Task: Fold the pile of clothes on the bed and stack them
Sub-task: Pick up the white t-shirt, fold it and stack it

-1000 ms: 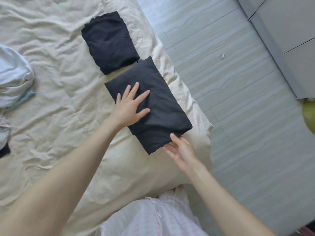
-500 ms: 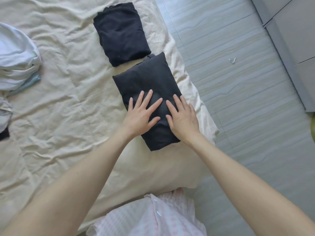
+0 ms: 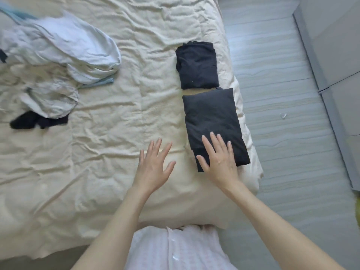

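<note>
Bed (image 3: 109,145) with rumpled cream cover serves as the reference surface. Folded dark garment (image 3: 212,117) lies flat near the bed's right edge, long side running along that edge. Right hand (image 3: 219,162) rests palm down on the near end of this garment, fingers straight and spread, gripping nothing. Left hand (image 3: 153,166) is over the bare cover just left of the same garment, fingers splayed wide, holding nothing; whether it touches the cover cannot be told. Second folded black garment (image 3: 196,65) sits farther up the bed along the same edge, a narrow strip of cover showing between the two folds. Unfolded pile of pale clothes (image 3: 58,55) is heaped at the bed's far left, well apart from both folds, with a dark item (image 3: 29,120) partly under its near side. Grey floor (image 3: 282,152) lies to the right of the bed.
</note>
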A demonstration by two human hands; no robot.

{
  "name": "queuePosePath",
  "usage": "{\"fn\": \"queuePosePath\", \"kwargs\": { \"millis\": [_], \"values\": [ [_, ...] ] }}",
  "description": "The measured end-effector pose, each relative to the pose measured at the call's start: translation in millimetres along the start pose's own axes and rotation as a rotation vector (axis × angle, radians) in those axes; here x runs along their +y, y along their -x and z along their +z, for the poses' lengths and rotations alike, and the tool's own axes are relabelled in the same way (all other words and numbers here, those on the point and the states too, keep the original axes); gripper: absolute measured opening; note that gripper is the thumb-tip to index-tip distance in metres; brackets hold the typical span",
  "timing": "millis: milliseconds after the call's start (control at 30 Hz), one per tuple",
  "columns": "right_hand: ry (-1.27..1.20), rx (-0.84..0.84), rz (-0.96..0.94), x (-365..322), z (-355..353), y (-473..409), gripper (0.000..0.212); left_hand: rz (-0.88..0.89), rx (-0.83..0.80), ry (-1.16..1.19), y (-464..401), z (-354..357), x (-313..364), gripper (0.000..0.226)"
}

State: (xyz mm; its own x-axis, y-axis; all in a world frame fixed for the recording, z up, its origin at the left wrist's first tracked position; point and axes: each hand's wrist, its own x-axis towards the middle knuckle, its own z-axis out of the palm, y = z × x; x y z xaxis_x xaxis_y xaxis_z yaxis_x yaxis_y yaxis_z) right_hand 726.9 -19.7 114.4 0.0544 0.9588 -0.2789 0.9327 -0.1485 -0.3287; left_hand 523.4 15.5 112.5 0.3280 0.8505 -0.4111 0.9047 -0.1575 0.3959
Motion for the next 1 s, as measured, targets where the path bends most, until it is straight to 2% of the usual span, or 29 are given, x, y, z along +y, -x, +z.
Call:
{"fn": "queuePosePath", "kwargs": {
  "millis": [100,233,567,767,933,1000],
  "values": [
    [-0.016,0.016,-0.117,-55.8,-9.5,10.2,0.058,-0.136,0.125,0.079,47.6,-31.6,-39.7,0.058],
    [-0.012,-0.001,-0.285,-149.1,-10.8,29.8,0.058,-0.225,0.277,0.135,122.3,-70.8,-100.4,0.059],
    [-0.072,-0.072,-0.505,-357.9,27.7,93.0,0.056,-0.391,0.403,0.240,291.5,-117.1,-236.7,0.056],
    [-0.018,-0.149,-0.581,-414.6,52.9,89.6,0.054,-0.486,0.387,0.273,334.0,-123.4,-305.8,0.055],
    [0.002,-0.185,-0.521,-435.5,74.5,44.3,0.052,-0.526,0.366,0.276,313.6,-122.5,-354.7,0.055],
    [0.023,-0.225,-0.499,-442.9,89.1,16.9,0.051,-0.555,0.305,0.294,295.2,-114.2,-371.9,0.055]
  ]
}}
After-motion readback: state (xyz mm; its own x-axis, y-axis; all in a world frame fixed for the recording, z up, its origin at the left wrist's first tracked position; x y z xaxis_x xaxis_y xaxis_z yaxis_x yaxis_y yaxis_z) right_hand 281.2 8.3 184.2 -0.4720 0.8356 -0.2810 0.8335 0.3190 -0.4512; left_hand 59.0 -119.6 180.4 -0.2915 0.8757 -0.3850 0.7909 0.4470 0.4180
